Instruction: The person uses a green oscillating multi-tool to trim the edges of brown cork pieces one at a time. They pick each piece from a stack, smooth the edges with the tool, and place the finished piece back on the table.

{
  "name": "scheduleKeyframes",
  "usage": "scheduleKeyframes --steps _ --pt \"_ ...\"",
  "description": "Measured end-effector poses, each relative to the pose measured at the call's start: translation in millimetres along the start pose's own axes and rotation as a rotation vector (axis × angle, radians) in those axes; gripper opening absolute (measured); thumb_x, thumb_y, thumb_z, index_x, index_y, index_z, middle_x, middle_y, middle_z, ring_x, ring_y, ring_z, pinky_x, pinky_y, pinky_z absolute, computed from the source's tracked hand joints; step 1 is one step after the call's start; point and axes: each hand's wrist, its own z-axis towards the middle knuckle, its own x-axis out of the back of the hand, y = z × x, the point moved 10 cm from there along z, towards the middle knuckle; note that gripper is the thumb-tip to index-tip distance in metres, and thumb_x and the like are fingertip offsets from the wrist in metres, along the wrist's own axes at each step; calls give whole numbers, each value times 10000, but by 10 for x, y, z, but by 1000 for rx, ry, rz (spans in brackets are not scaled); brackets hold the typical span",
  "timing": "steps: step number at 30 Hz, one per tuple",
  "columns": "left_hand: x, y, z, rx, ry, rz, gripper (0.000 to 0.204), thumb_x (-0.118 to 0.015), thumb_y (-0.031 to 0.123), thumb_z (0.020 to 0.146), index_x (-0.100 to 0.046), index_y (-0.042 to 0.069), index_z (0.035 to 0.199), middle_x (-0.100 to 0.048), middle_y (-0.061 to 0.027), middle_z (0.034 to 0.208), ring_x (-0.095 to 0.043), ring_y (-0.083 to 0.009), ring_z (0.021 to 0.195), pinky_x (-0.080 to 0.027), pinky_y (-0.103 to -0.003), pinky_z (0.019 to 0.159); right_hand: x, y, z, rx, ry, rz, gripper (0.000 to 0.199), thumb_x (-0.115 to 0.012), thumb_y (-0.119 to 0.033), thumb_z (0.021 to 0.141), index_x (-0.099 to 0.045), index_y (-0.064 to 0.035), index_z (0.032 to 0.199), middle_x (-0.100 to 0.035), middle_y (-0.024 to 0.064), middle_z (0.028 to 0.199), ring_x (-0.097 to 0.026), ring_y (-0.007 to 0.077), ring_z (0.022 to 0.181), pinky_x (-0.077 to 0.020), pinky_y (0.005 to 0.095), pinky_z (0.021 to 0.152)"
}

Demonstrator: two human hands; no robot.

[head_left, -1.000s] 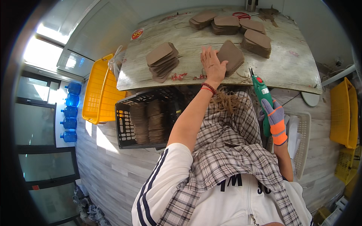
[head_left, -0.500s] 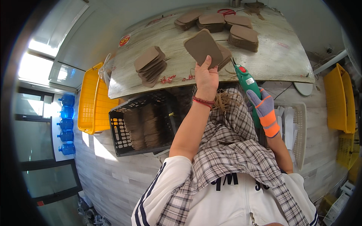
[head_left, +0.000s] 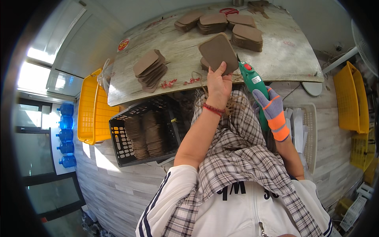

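My bare left hand (head_left: 219,81) pinches a brown rounded-corner pad (head_left: 218,52) by its near edge, thumb on top, above the table's front edge. In my right hand (head_left: 271,106), gloved in grey and orange, is a green electric cutter (head_left: 251,79) with a red button. The cutter's tip meets or lies very close to the pad's right edge; I cannot tell if they touch. Under the held pad, another brown pad (head_left: 204,63) partly shows on the table. A thin brown strip (head_left: 200,79) hangs near my left wrist, with more trimmings (head_left: 237,103) on my lap.
Several pad stacks stand at the table's (head_left: 185,51) back, and a leaning stack (head_left: 151,70) at its left. A black crate (head_left: 114,136) of packed pads sits below left. Yellow baskets (head_left: 94,114) flank both sides; a white basket (head_left: 312,138) with pale strips stands right.
The held pad has turned slightly and come against or close to the cutter's tip, on its right side. The view has shifted a little, moving the table leftward.
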Motion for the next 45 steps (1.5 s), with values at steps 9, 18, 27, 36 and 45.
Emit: scheduleKeyframes --steps 9,18,27,36,45 --pt "95 -218 -195 90 -37 118 347 -568 -52 848 -476 57 1165 -567 -81 1128 -564 -236 1021 -472 -385 904 57 -160 12 -4 69 -24 237 -676 -241 844 -574 -47 934 -548 -5 662 -496 55 494 -377 194 428" --pt "321 -245 -312 129 -31 198 325 -566 -50 851 -491 45 1153 -562 -87 1145 -561 -239 1032 -472 -393 916 180 -252 117 79 91 33 231 -673 -218 847 -568 -42 954 -550 2 661 -515 70 510 -381 200 429" --pt "212 -46 -108 22 -31 -14 397 -580 -57 837 -459 80 1189 -550 -78 1161 -545 -232 1061 -456 -381 927 3 137 -108 -1 39 -89 349 -704 -241 819 -562 -7 1036 -571 11 661 -511 49 517 -410 198 452" --pt "238 -291 -256 123 -26 68 336 -557 -42 860 -475 62 1169 -540 -89 1183 -539 -225 1073 -446 -393 953 -20 -163 36 39 51 -88 285 -684 -232 839 -565 -25 995 -551 -7 679 -490 47 519 -380 191 440" --pt "310 109 -129 66 -151 469 251 -589 -40 841 -571 30 1081 -642 -92 1027 -630 -202 910 -536 -339 788 146 -247 -70 20 -24 -165 300 -670 -240 848 -555 -20 1018 -550 4 672 -494 55 500 -394 203 440"
